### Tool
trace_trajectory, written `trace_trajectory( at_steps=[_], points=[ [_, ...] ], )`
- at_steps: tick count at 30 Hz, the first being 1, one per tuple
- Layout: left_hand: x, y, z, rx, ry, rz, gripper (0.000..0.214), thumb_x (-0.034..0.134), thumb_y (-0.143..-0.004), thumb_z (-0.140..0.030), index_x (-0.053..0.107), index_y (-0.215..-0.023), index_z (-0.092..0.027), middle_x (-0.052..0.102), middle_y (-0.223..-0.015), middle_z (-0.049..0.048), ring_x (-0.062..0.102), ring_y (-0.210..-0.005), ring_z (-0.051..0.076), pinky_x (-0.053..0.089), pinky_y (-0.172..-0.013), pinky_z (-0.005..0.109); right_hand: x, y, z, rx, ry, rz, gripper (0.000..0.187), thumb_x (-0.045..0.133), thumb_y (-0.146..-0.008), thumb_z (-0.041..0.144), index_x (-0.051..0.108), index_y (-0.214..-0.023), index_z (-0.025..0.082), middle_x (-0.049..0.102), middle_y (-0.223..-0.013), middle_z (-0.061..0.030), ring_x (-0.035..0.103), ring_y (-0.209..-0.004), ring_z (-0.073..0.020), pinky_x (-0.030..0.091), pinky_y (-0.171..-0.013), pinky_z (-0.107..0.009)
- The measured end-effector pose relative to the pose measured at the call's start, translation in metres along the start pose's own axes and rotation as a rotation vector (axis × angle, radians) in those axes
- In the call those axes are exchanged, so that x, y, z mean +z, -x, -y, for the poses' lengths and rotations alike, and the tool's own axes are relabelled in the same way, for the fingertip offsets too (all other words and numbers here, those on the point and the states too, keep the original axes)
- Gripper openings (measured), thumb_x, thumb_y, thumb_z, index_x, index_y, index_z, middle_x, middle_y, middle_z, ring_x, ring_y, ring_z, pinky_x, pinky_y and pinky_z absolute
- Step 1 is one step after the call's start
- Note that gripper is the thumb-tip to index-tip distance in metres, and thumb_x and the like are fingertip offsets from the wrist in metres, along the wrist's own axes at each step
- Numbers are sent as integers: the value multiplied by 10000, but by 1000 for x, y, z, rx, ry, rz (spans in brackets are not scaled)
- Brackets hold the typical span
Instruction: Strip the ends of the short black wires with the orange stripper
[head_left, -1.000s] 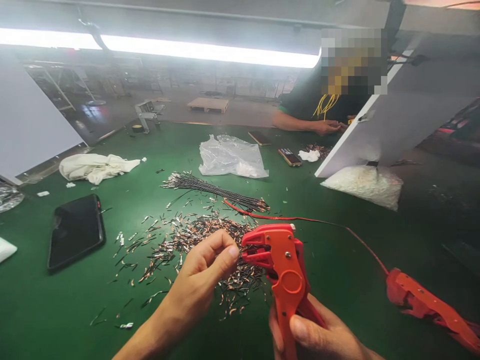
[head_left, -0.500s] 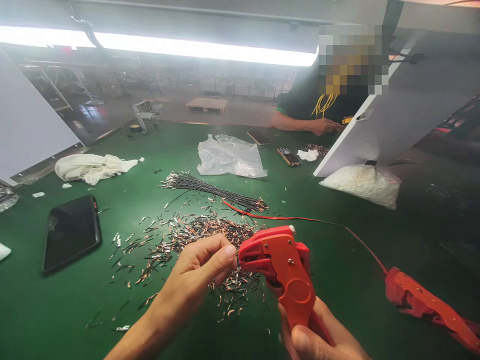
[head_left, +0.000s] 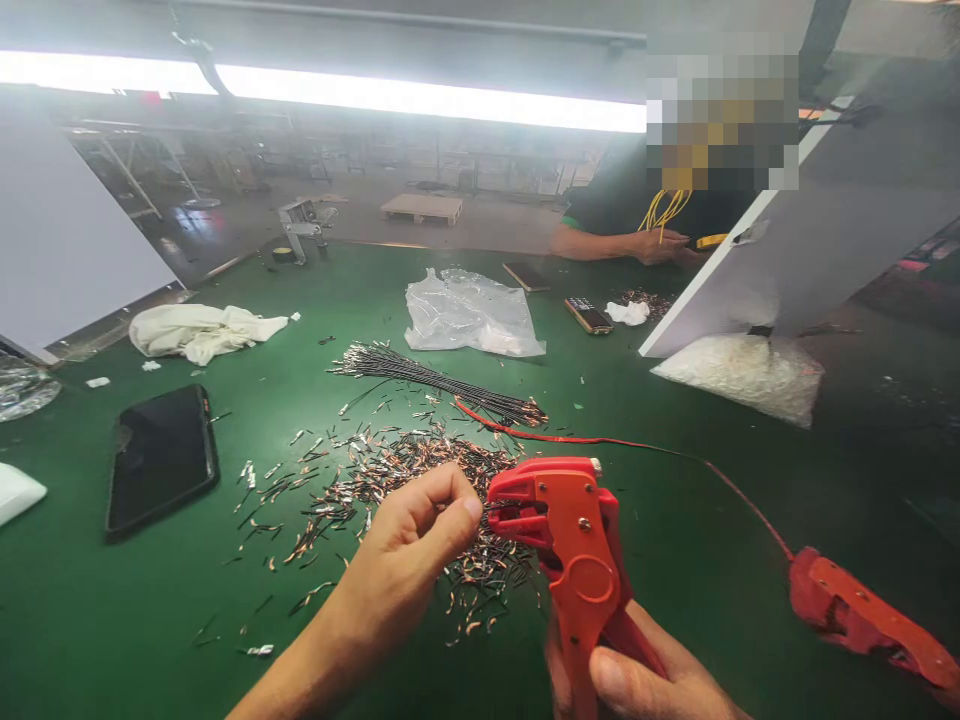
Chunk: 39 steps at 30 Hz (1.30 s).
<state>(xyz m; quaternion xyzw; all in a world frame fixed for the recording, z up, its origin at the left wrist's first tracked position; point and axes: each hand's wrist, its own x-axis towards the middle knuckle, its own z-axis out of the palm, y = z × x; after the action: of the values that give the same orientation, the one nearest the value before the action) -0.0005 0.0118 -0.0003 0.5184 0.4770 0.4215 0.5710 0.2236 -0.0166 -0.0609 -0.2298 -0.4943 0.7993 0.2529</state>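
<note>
My right hand (head_left: 637, 675) grips the handles of a red wire stripper (head_left: 574, 550) held upright, its jaws pointing left. My left hand (head_left: 420, 530) is pinched closed right at those jaws; what its fingertips hold is too small to make out. Below and behind both hands lies a heap of short cut wire pieces (head_left: 405, 475) with copper ends on the green table (head_left: 112, 610). A bundle of longer black wires (head_left: 435, 378) lies just beyond the heap. A red wire (head_left: 600, 440) runs from that bundle to a second red stripper (head_left: 870, 620) at the right.
A black phone (head_left: 161, 457) lies at left, a white cloth (head_left: 202, 330) behind it. A clear plastic bag (head_left: 469, 315), two more phones (head_left: 589, 315) and a bag of white bits (head_left: 742, 375) under a slanted white board (head_left: 795, 260) sit further back. Another person's hands (head_left: 656, 245) work across the table.
The stripper tilted slightly and came back nearly upright in my right hand. My left hand stays pinched at its jaws. The view shifted a little.
</note>
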Motion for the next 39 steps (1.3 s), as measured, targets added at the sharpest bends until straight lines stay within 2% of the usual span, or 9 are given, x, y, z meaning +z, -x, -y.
trace_trajectory(
  at_steps=[7,12,16,21,24,27,31,34,39],
  points=[
    [3,-1,-1,9,-99,-14,341,521,-894,-469,466,-671,-217,383,-647,-46,308,-609,139,255,-572,282,-1,-3,-4,-67,-25,31,462,563,-928,568,608,-813,123,479,-657,8,444,-568,-97,344,-527,-225],
    [1,-1,-5,28,-147,7,340,517,-890,-451,455,-649,-218,385,-636,-44,313,-604,140,259,-575,283,-2,-2,-7,-48,-2,12,465,592,-900,592,581,-787,141,473,-646,15,401,-557,-89,300,-508,-227],
    [-1,-1,-5,2,-123,18,352,550,-882,-455,468,-639,-214,391,-632,-43,311,-594,135,250,-557,278,1,4,-8,33,44,-88,514,595,-873,664,557,-757,165,425,-616,38,330,-546,-92,305,-531,-244],
    [0,-1,0,-72,30,45,420,593,-870,-530,474,-626,-209,379,-601,-48,291,-571,126,223,-534,275,2,13,-11,107,59,-178,517,629,-833,696,587,-805,182,410,-623,39,314,-542,-103,327,-534,-258],
    [0,-1,2,-95,85,28,426,620,-855,-545,475,-639,-208,372,-601,-53,283,-572,122,222,-533,270,1,10,-10,111,38,-157,522,623,-829,703,593,-796,183,412,-593,44,317,-507,-96,310,-499,-246],
    [0,-1,3,-62,44,3,402,612,-865,-526,490,-652,-207,368,-601,-59,277,-566,120,226,-527,267,1,0,-7,35,28,-78,539,599,-847,685,583,-734,158,438,-580,34,358,-500,-85,290,-477,-225],
    [0,-1,1,-22,-37,-10,367,581,-874,-486,485,-651,-211,378,-610,-56,300,-577,125,244,-534,270,3,-7,-4,-36,-39,2,462,610,-886,573,618,-813,116,514,-654,0,445,-573,-96,330,-523,-216],
    [-1,0,-1,-25,-70,-12,340,567,-865,-472,482,-659,-215,373,-617,-57,301,-580,127,250,-537,273,2,-7,-5,-69,-85,25,413,600,-910,522,606,-824,118,495,-661,6,437,-577,-93,335,-532,-209],
    [-2,-1,-5,-25,-102,-12,308,537,-860,-457,480,-671,-220,375,-621,-56,303,-585,134,252,-550,281,2,-7,-4,-74,-52,30,422,601,-898,541,588,-812,129,491,-668,2,433,-586,-98,320,-531,-215]
  ],
)
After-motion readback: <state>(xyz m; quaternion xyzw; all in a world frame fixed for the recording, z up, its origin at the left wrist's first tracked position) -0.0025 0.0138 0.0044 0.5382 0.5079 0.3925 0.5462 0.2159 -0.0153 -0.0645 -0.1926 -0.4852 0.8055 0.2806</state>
